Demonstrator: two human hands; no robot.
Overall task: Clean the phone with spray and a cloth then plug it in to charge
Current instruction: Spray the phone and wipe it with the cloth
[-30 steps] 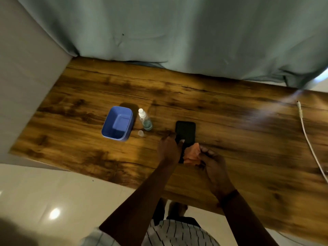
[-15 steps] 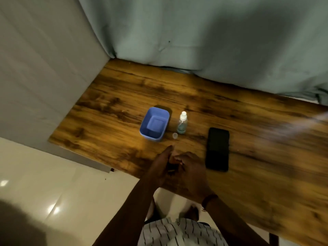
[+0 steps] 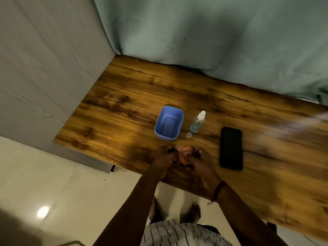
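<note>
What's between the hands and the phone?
Nothing visible. Left hand and right hand hold the orange cloth over the table; the phone lies right of them, bare wood between. Spray bottle, cap and blue tub sit farther back, off that line.

A wooden table [image 3: 124, 103] is standing in a corner. A pale green curtain [image 3: 213, 32] is hanging behind it, and a grey wall [image 3: 44, 59] is running along its left side. The shiny floor [image 3: 71, 189] is catching a spot of light [image 3: 43, 211].

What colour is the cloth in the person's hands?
Orange; the cloth shows best in the head view.
</note>
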